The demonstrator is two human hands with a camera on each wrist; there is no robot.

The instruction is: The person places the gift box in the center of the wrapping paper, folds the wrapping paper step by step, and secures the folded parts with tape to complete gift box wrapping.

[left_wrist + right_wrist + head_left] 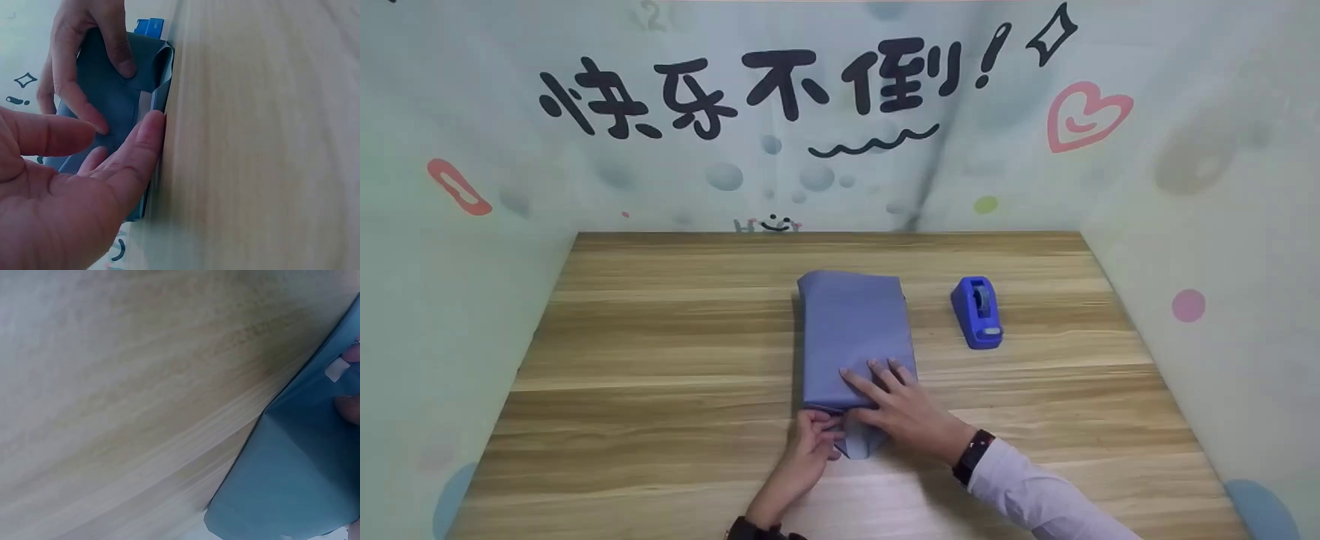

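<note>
The parcel (pixel 851 322) lies mid-table, its near-end flap (pixel 857 444) sticking out toward me. My right hand (pixel 919 421) spreads its fingers across the near right of the top, thumb down at the near end, pressing rather than gripping. My left hand (pixel 807 454) has its fingers extended against the near end, thumb apart, clasping nothing. The blue tape dispenser (pixel 978 313) stands to the right, apart from the parcel, on the table (pixel 660 337).

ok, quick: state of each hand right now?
Left hand: open, at the parcel's near end; no clear grip visible.
Right hand: open, spread on the parcel's top.
</note>
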